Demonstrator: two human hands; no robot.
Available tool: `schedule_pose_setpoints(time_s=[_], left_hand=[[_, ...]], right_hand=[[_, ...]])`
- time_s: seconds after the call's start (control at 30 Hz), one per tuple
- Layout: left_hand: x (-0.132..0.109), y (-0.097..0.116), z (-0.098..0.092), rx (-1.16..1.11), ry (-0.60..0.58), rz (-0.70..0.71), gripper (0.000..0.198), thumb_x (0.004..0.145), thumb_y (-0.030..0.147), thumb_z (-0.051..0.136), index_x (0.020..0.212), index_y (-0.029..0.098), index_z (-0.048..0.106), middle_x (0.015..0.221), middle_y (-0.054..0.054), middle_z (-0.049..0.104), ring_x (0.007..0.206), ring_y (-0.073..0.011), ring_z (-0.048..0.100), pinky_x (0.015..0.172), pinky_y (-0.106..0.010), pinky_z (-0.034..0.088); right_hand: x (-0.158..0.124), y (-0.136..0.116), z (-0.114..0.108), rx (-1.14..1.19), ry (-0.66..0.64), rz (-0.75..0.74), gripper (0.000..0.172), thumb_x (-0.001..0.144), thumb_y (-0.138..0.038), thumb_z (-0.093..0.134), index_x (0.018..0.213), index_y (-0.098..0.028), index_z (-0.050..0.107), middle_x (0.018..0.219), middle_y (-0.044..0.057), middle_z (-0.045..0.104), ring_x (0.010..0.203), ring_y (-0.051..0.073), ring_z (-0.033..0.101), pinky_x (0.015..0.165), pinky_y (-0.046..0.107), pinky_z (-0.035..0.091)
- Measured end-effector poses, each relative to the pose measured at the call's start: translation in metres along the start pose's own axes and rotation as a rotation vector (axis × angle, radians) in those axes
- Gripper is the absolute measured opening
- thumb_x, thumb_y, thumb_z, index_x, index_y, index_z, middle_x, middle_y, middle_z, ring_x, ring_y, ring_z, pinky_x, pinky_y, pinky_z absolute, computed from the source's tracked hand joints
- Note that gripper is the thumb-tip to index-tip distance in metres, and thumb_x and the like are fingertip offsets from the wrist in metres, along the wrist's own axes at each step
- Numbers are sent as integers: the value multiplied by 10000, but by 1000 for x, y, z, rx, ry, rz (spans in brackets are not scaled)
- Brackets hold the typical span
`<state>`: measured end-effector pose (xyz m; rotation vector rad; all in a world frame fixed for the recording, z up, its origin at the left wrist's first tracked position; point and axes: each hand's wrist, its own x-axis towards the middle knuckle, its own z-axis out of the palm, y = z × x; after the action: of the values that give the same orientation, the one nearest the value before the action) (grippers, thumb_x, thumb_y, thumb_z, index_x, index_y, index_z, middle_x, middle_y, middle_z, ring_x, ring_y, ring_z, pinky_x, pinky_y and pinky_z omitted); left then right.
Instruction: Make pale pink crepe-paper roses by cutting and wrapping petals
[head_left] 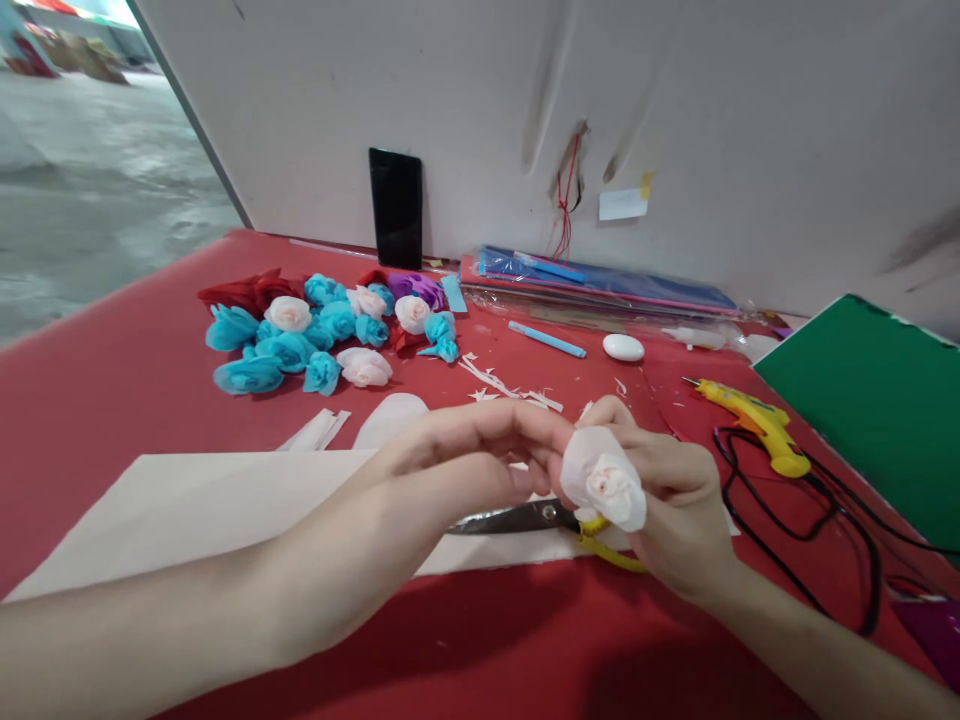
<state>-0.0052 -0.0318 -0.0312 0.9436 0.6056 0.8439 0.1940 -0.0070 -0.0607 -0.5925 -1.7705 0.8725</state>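
Observation:
A white paper rose (611,485) with a loose outer petal is held up over the table. My right hand (679,510) is closed around its base from behind, so the base is hidden. At the rose's left edge, the fingertips of my left hand (457,470) touch the petal. The left thumb is apart from the index finger. Beneath the hands, scissors (502,520) with yellow handles lie on a sheet of white paper (187,510), partly covered by my hands and the rose.
Finished blue flowers (285,352), with white, red and purple ones, are heaped at the left. A yellow glue gun (757,420) with a black cord lies at the right, by a green board (877,420). A phone (397,208) leans on the wall. Paper scraps (487,378) are scattered mid-table.

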Motion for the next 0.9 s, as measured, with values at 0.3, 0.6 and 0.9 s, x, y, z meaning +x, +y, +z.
schedule_pose_setpoints(time_s=[0.3, 0.6, 0.9], left_hand=[[-1, 5, 4, 62, -2, -22, 209, 976, 251, 553, 919, 289, 751, 902, 94, 715, 994, -108, 619, 880, -131, 463], [1, 0, -6, 87, -129, -73, 149, 966, 334, 599, 956, 246, 718, 910, 64, 727, 929, -87, 664, 852, -125, 514], [6, 19, -3, 857, -111, 140, 164, 936, 369, 550, 843, 249, 610, 720, 58, 640, 622, -92, 580, 558, -133, 489]], right_hand=[[5, -3, 1, 52, -64, -11, 210, 904, -317, 704, 722, -264, 794, 595, -7, 677, 612, 138, 469, 555, 278, 414], [8, -5, -5, -1, -217, -135, 321, 974, -365, 600, 762, -197, 771, 626, 26, 697, 585, 126, 507, 641, 318, 453], [2, -21, -1, -76, -227, 51, 254, 897, -155, 646, 656, -171, 725, 591, 13, 679, 638, 137, 511, 633, 301, 478]])
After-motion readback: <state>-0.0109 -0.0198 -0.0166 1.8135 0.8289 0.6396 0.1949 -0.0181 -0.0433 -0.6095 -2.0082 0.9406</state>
